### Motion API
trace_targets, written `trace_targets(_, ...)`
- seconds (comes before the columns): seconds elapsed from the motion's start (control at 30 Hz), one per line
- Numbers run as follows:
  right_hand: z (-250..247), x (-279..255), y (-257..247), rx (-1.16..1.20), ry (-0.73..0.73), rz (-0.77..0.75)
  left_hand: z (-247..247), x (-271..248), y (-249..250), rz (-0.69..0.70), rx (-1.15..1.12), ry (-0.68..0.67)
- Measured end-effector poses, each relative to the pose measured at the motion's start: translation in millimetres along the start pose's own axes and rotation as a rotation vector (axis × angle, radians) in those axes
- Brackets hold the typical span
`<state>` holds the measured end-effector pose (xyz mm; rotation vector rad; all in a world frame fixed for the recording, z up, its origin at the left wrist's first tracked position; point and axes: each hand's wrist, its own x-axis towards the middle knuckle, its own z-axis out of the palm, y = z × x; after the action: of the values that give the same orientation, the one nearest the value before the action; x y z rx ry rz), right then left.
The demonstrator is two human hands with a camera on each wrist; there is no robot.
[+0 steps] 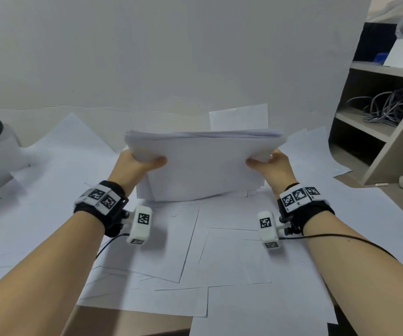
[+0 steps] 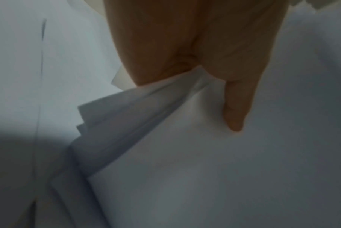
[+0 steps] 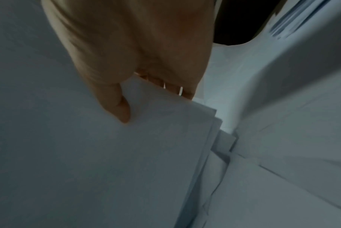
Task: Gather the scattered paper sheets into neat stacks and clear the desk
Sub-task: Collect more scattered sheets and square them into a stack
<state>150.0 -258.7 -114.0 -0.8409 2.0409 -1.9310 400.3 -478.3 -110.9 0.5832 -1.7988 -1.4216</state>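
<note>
Fingers hidden behind paper stack (image 1: 203, 163), left hand (image 1: 137, 163) and right hand (image 1: 272, 166) pinching its sides, loose sheets (image 1: 220, 251) below, shelf (image 1: 375, 122) at right edge

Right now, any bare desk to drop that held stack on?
Little. Bare desk shows only at the near edge under the left forearm, and a strip by the shelf unit at right. Loose sheets cover the rest. Both the left hand and right hand grip the stack.

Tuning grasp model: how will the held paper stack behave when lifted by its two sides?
The paper stack probably sags: its lower edge already curves between the left hand and right hand. Sheets likely slip, since corners fan out unevenly. Probably light enough for thumb pinches.
</note>
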Motion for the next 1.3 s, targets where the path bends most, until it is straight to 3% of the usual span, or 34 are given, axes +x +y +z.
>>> trace_targets(0.17, 12.7, 6.3, -18.5, -0.083, 0.111, -0.085, 19.3, 10.9, 10.9, 0.061, -0.066, 0.208)
trace_targets(0.33, 27.5, 6.9, -37.1, -0.156, 0.185, -0.197, 20.2, 30.7, 30.3, 0.15, 0.035, 0.363)
trace_targets(0.43, 36.0, 0.3, -25.1, -0.17, 0.145, -0.12, 23.0, 23.1, 18.9, 0.137, 0.014, 0.309)
trace_targets(0.53, 30.2, -4.7, -4.3, -0.09, 0.08, -0.006, 10.2, 12.9, -8.5, 0.035, -0.023, 0.212)
trace_targets(0.67, 25.2, -0.9, -5.4, -0.02, 0.013, 0.012, -0.6, 11.8, -23.1, -0.11, -0.168, 0.147)
trace_targets(0.87, 32.2, 4.3, -9.1, 0.136, 0.097, 0.004, 11.0, 17.0, -23.9, -0.103, -0.215, 0.244)
trace_targets(0.97, 38.0, 4.0, -6.9, 0.126, 0.075, 0.031, 18.7, 14.8, -24.0, -0.048, -0.153, 0.176)
trace_targets(1.13, 43.8, 4.5, -6.7, 0.191, 0.107, 0.065, 20.9, 18.6, -29.6, -0.069, -0.245, 0.207)
trace_targets(1.3, 35.1, 7.7, -14.0, 0.071, 0.104, -0.039, 6.6, 20.6, -21.3, -0.076, -0.205, 0.112)
